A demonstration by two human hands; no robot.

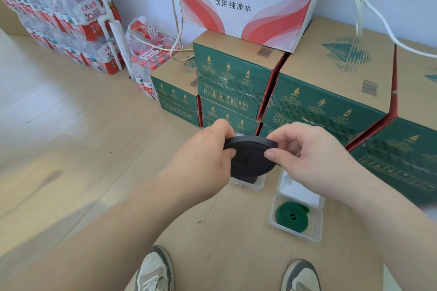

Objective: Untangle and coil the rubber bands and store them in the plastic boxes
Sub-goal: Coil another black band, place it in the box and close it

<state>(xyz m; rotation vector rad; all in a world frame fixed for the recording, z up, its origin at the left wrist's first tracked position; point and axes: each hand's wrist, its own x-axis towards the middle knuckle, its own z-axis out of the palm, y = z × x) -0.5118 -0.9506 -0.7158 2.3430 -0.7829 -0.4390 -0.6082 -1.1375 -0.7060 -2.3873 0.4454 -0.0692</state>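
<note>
Both forearms reach out from the bottom of the view. The left hand [208, 149] is curled round the left edge of the black coil [250, 160], and the right hand [307, 156] pinches its right rim between thumb and forefinger. The coil hangs in the air between them, directly above a clear plastic box [248, 185] on the floor [71, 149].

It looks like a flat band wound into a disc with a small hole at the centre. It is probably light and soft rather than stiff. The upper turns seem to sit slightly askew (the winding may want to spring loose or slide sideways). A hold on opposite sides of the rim, pressing inward, should keep the turns together. A grip on the faces alone would likely let the outer wrap slip.

To the right, a green coil [292, 215] already lies in a second open box [318, 227]. Green cartons [331, 101] stand behind, and shoes [153, 271] show below.
</note>
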